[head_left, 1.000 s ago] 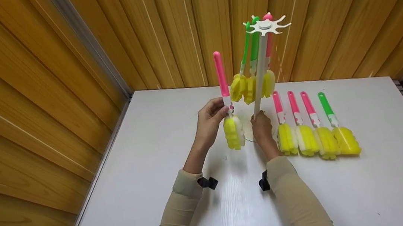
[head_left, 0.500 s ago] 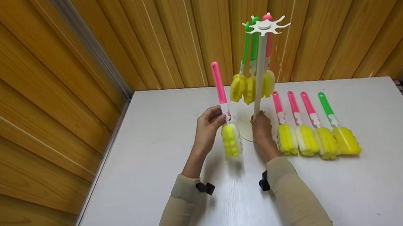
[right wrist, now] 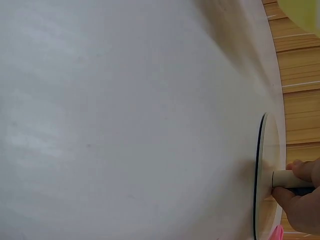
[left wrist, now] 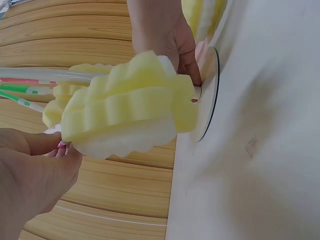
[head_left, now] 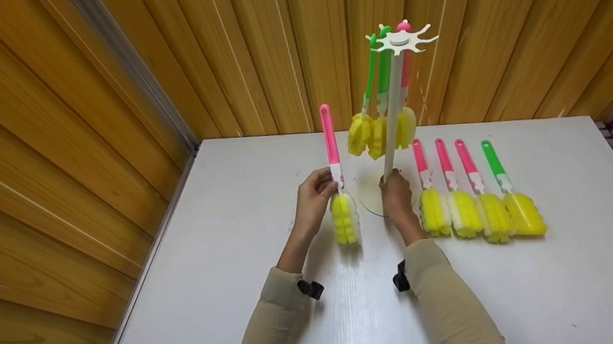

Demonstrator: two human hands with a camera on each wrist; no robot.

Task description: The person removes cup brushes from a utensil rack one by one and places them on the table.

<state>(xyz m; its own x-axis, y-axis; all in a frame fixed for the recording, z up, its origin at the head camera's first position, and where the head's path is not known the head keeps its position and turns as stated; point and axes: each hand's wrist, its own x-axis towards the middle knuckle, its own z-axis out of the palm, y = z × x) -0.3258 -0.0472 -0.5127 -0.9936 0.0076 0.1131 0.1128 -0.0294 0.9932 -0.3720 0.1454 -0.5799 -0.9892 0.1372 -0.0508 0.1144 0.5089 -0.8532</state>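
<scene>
My left hand pinches a pink-handled sponge brush at its white neck, handle up, with the yellow and white sponge hanging just above the table. In the left wrist view that sponge fills the middle. My right hand grips the lower pole of a white rack, close above its round base. Hooked arms fan out at the rack's top. Two green-handled brushes and a pink-handled one hang from them, sponges down.
Right of the rack, several sponge brushes lie side by side on the white table, handles pointing away. Most have pink handles; the rightmost, green-handled brush looks wrapped in clear film. Wood-grain panels stand behind and left.
My left hand has lowered the pink-handled brush and drawn it left, away from the rack. The right hand keeps its grip on the pole, and the rack stays put.
</scene>
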